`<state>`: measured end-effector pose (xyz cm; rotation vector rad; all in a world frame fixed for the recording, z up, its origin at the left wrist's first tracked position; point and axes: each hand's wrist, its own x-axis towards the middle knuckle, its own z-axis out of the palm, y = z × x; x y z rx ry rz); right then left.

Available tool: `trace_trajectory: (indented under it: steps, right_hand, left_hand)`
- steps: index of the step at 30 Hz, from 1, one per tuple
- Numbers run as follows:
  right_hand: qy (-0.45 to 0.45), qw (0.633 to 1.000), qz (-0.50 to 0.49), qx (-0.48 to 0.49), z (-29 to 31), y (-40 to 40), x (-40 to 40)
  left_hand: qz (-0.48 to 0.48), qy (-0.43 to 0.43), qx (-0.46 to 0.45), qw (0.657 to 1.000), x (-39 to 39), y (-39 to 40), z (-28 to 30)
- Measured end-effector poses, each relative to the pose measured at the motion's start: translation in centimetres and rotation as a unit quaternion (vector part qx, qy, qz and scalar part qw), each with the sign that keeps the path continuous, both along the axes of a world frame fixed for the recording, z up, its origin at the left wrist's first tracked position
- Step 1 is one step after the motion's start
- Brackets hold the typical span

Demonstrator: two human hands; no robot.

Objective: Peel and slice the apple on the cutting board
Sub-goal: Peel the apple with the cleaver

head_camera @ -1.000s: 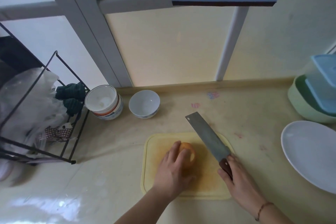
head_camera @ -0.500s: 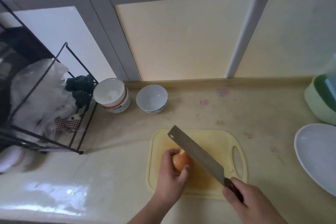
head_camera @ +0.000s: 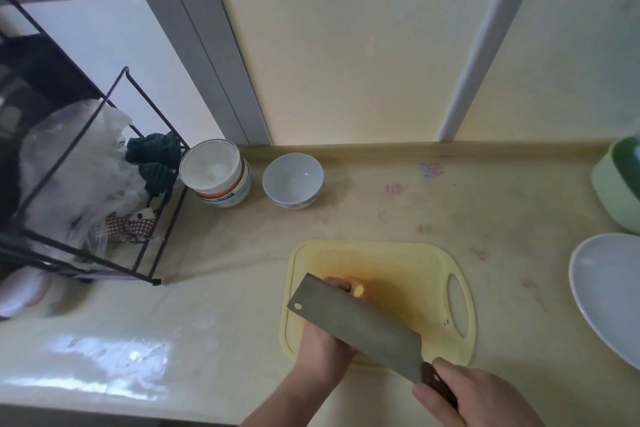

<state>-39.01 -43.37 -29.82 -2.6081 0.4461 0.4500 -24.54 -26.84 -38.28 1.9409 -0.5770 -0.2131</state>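
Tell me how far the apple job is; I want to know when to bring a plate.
Done: the apple looks at least partly peeled, pale flesh showing. In hand: the left hand grips it on the board; the right hand holds the cleaver in front of it. Left: no slices show on the board, so the slicing remains.

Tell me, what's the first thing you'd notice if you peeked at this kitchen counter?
The big cleaver stands out first: the right hand grips its dark handle and holds the wide blade slantwise over the yellow cutting board. Behind the blade, the left hand holds the apple, of which only a bit shows. At the right edge lies a white plate.
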Motion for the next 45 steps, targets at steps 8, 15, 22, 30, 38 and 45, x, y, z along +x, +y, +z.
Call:
trace_trajectory:
  steps: [8,15,22,30,38,45]
  right_hand:
    - [0.008,1.0,0.001,-0.016,-0.8,0.4,-0.1]
    - [0.008,1.0,0.013,-0.016,-0.3,0.4,0.3]
    - [-0.028,0.999,-0.023,-0.012,-1.5,0.4,0.6]
    - [-0.042,0.992,-0.087,0.08,-3.4,-2.0,-0.4]
    - [-0.033,0.999,-0.024,-0.009,-0.1,1.3,-0.9]
    - [0.005,0.999,-0.009,-0.034,0.9,1.8,-0.9]
  left_hand:
    - [0.017,0.033,-0.027,0.999,-0.2,0.0,-0.2]
    - [0.002,0.031,0.023,0.999,-0.7,0.6,-0.5]
    - [-0.014,0.055,0.028,0.998,-0.7,0.9,-0.5]
    - [0.005,0.085,0.002,0.996,-1.4,1.0,0.4]
    - [-0.016,0.085,-0.044,0.995,-0.7,1.7,0.8]
    - [-0.049,-0.013,-0.001,0.999,-0.5,0.8,2.0]
